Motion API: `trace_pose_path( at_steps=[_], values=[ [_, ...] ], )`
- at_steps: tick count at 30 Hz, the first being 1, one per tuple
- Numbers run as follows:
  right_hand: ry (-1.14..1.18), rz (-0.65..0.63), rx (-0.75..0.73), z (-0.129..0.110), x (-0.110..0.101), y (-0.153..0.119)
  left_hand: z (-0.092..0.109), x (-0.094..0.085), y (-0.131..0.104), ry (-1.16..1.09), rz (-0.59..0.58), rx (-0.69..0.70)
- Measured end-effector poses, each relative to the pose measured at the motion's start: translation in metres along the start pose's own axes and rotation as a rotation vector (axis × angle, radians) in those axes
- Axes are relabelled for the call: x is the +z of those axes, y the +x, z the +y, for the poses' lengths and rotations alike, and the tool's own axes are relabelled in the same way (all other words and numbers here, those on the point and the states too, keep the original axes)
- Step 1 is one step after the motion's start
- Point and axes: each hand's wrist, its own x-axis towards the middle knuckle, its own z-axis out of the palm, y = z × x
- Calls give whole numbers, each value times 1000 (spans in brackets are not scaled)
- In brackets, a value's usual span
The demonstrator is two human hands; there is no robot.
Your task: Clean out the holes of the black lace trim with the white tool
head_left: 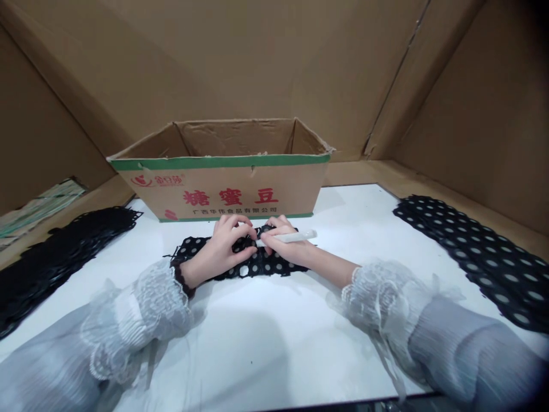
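Observation:
A black sheet [274, 264] dotted with rows of pale round discs lies flat on the white board in front of me. My left hand [225, 246] rests over its left half, fingers bent and a gap between thumb and forefinger; its other fingertips are partly hidden. A white pen-shaped tool [295, 236] is gripped in my right hand [278, 239], above the right half of the sheet. The tool's narrow end points left, toward a disc between both hands. Its tip is too small to make out.
Close behind my hands stands an open cardboard box [218, 189] with a green rim. Stacked dotted black sheets [480, 252] lie at the right, and a pile of black lattice-like sheets [64, 257] at the left. Cardboard walls [240, 63] enclose the white board [249, 343].

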Motion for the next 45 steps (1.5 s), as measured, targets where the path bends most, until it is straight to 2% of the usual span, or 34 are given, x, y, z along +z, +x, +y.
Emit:
trace_pose_path(
  at_steps=[5, 12, 16, 19, 22, 26, 30, 36, 41, 45],
  values=[
    [20, -29, 2, 1, 1, 1, 1, 3, 2, 25, -9, -9],
    [-6, 22, 41, 1, 3, 1, 3, 1, 3, 24, -76, -36],
    [40, -3, 41, 1, 0, 0, 2, 1, 2, 3, -72, -55],
    [93, -30, 46, 1, -2, -1, -2, 2, 1, -73, -56, -89],
    [119, -46, 27, 0, -5, -2, -7, 5, 0, -249, -59, -138],
    [116, -81, 19, -1, -6, -3, -10, 4, -2, -389, -136, -208],
    [96, -89, -23, -1, -7, -3, -9, 0, -1, -367, -221, -192],
    [99, -91, -35, -2, -9, -3, -6, 0, 1, -314, -266, -187],
    [2, -73, -100, -2, -6, -5, -5, -1, 1, -395, -318, -133],
    [-48, -75, -147, 0, -5, -6, -2, -3, 1, -442, -320, -156]
  ],
)
